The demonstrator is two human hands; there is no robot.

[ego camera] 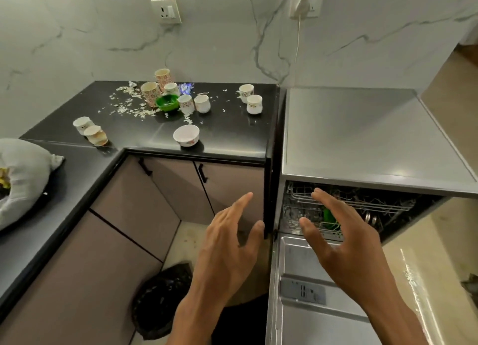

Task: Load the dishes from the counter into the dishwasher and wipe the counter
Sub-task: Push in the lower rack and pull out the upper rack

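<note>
Both hands are raised in front of the open stainless-steel dishwasher (362, 143), and neither holds anything. The left hand (225, 244) hangs before the edge of the beige cabinet (227, 187), its fingers (243, 200) straight and spread apart, thumb out to the side. The right hand (346, 238) is over the inner face of the lowered dishwasher door (305, 316), fingers loosely spread with the thumb apart, in front of the wire upper rack (375, 205). A green item (329, 216) sits inside the rack just behind that hand; what it is cannot be told.

The dishes lie well apart from both hands, up on the black glossy tabletop (227, 130). Nearest the front edge is a white floral ceramic bowl (186, 135). Toward the back is a cluster: 2 tall patterned paper-like cups (163, 78), a small green bowl (167, 102) and several small white floral cups (201, 103). 2 more small white cups (254, 104) stand at the right rear, and 2 tipped cups (89, 131) lie at the left. White crumbs and scraps (129, 107) are scattered across the tabletop around the cluster.

At the left a white cloth sack (23, 179) rests on the side tabletop. A black plastic bag (163, 298) sits on the floor below. The wall (103, 34) is white veined marble with 2 switch sockets (166, 10), 1 holding a white plug and cord (304, 4).
</note>
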